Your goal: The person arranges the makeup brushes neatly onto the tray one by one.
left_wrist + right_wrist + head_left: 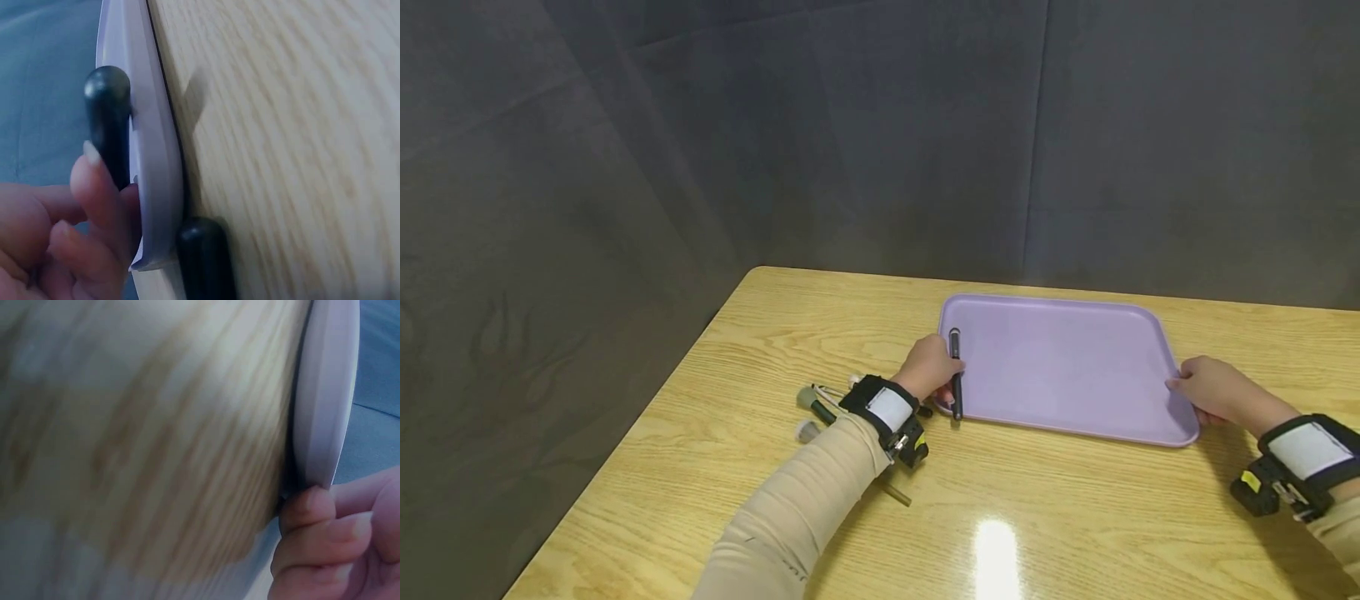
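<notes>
A pale purple tray lies on the wooden table. My left hand is at its left rim, thumb and fingers round a black makeup brush. That brush stretches along the left side of the tray, its rounded handle end pointing toward me; in the left wrist view its handle shows beside the tray wall. At the near right corner my right hand pinches the tray's rim, thumb above and the other fingers curled low against the edge, as the right wrist view shows the fingers.
Several makeup brushes lie on the table left of the tray, partly under my left forearm; one has a green head. Another black handle sits close to the tray's corner. A dark curtain hangs behind the table's far edge.
</notes>
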`<act>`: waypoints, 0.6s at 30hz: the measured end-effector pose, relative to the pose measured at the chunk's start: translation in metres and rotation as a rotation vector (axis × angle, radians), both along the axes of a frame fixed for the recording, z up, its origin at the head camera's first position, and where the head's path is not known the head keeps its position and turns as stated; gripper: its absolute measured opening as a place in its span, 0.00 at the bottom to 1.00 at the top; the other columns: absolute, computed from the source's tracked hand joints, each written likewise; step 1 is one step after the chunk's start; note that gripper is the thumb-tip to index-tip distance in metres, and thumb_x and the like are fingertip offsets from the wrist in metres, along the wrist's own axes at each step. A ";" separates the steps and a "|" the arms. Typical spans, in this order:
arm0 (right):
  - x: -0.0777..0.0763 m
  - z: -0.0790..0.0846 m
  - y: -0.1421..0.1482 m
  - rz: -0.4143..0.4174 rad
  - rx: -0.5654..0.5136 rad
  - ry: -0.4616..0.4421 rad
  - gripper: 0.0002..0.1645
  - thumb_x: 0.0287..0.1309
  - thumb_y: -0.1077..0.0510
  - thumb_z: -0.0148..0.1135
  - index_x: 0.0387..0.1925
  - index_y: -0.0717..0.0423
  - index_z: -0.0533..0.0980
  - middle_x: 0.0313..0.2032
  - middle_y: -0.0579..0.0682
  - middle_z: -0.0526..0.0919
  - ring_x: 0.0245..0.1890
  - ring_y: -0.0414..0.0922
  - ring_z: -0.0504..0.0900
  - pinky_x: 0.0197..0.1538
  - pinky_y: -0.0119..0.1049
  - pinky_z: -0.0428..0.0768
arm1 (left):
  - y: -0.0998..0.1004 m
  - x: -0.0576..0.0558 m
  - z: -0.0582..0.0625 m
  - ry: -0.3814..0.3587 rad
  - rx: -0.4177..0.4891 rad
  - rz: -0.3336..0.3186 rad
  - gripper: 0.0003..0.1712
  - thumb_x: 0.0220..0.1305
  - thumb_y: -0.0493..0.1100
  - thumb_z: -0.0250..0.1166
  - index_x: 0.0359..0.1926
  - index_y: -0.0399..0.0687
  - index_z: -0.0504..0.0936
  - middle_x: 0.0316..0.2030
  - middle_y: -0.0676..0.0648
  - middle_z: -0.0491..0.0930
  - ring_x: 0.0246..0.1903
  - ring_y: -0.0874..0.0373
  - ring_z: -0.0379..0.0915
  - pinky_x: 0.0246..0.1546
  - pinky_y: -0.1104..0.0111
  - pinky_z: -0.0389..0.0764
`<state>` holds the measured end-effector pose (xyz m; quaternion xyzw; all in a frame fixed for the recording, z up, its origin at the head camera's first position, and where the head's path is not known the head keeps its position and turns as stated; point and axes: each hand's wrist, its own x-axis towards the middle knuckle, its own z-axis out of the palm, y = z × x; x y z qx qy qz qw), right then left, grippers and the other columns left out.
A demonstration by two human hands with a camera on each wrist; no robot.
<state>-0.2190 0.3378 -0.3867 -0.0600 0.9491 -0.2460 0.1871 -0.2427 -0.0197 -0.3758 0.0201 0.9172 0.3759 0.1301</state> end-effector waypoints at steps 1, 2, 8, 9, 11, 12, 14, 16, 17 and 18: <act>0.000 0.000 0.000 -0.001 -0.002 -0.002 0.16 0.63 0.59 0.44 0.33 0.73 0.64 0.14 0.48 0.67 0.14 0.43 0.67 0.20 0.36 0.69 | 0.001 -0.001 0.000 0.001 -0.001 0.004 0.10 0.60 0.38 0.60 0.27 0.34 0.72 0.11 0.44 0.74 0.06 0.60 0.67 0.09 0.75 0.69; -0.001 -0.001 0.001 -0.001 -0.004 -0.003 0.16 0.62 0.59 0.43 0.33 0.73 0.64 0.14 0.49 0.67 0.14 0.43 0.67 0.20 0.36 0.68 | 0.001 -0.002 -0.001 0.001 0.000 0.008 0.10 0.60 0.38 0.61 0.28 0.34 0.72 0.10 0.44 0.73 0.06 0.60 0.67 0.09 0.75 0.69; -0.002 -0.002 0.002 -0.001 -0.006 -0.013 0.16 0.62 0.58 0.44 0.33 0.72 0.64 0.14 0.49 0.67 0.14 0.43 0.67 0.20 0.36 0.68 | 0.004 -0.008 -0.002 -0.002 -0.009 0.035 0.11 0.59 0.39 0.62 0.29 0.34 0.72 0.10 0.45 0.73 0.06 0.60 0.67 0.08 0.75 0.69; -0.002 -0.002 0.002 -0.002 -0.007 -0.014 0.16 0.62 0.58 0.44 0.33 0.72 0.64 0.14 0.48 0.67 0.14 0.43 0.67 0.20 0.36 0.68 | 0.005 -0.009 -0.003 0.001 -0.012 0.037 0.11 0.59 0.39 0.62 0.30 0.34 0.72 0.10 0.45 0.72 0.06 0.60 0.66 0.08 0.75 0.68; -0.002 -0.003 0.002 -0.002 -0.005 -0.009 0.16 0.62 0.58 0.44 0.32 0.71 0.64 0.14 0.48 0.67 0.14 0.43 0.67 0.20 0.36 0.68 | 0.006 -0.011 -0.003 0.010 -0.020 0.037 0.10 0.60 0.39 0.61 0.30 0.35 0.73 0.10 0.45 0.72 0.06 0.60 0.66 0.08 0.75 0.68; -0.002 -0.003 0.002 -0.003 -0.004 -0.008 0.16 0.62 0.58 0.43 0.32 0.71 0.64 0.13 0.48 0.67 0.14 0.42 0.67 0.20 0.36 0.68 | 0.006 -0.011 -0.003 0.011 -0.020 0.040 0.10 0.60 0.39 0.61 0.30 0.34 0.73 0.09 0.45 0.72 0.05 0.60 0.66 0.08 0.74 0.68; -0.003 -0.004 0.002 -0.003 -0.004 -0.004 0.16 0.62 0.58 0.43 0.32 0.71 0.64 0.13 0.48 0.67 0.14 0.43 0.67 0.20 0.36 0.68 | 0.006 -0.012 -0.003 0.020 -0.025 0.045 0.10 0.60 0.39 0.61 0.30 0.34 0.73 0.09 0.45 0.72 0.05 0.60 0.66 0.07 0.74 0.68; -0.003 -0.004 0.001 0.002 -0.003 0.005 0.16 0.62 0.58 0.43 0.32 0.72 0.64 0.13 0.48 0.67 0.14 0.43 0.67 0.20 0.36 0.69 | 0.007 -0.012 -0.004 0.028 -0.029 0.055 0.10 0.60 0.39 0.61 0.32 0.33 0.74 0.09 0.45 0.72 0.05 0.60 0.66 0.07 0.74 0.68; -0.004 -0.004 0.000 0.005 -0.004 0.008 0.16 0.62 0.58 0.43 0.32 0.72 0.64 0.13 0.48 0.67 0.14 0.43 0.67 0.20 0.36 0.69 | 0.006 -0.013 -0.004 0.028 -0.029 0.067 0.10 0.59 0.39 0.61 0.32 0.33 0.74 0.09 0.45 0.72 0.05 0.59 0.66 0.07 0.74 0.68; -0.005 -0.004 -0.001 0.009 -0.006 0.009 0.16 0.63 0.58 0.43 0.32 0.72 0.64 0.13 0.48 0.67 0.14 0.43 0.67 0.20 0.36 0.69 | 0.006 -0.012 -0.004 0.031 -0.033 0.076 0.10 0.59 0.39 0.62 0.32 0.33 0.74 0.09 0.45 0.72 0.05 0.59 0.66 0.07 0.74 0.68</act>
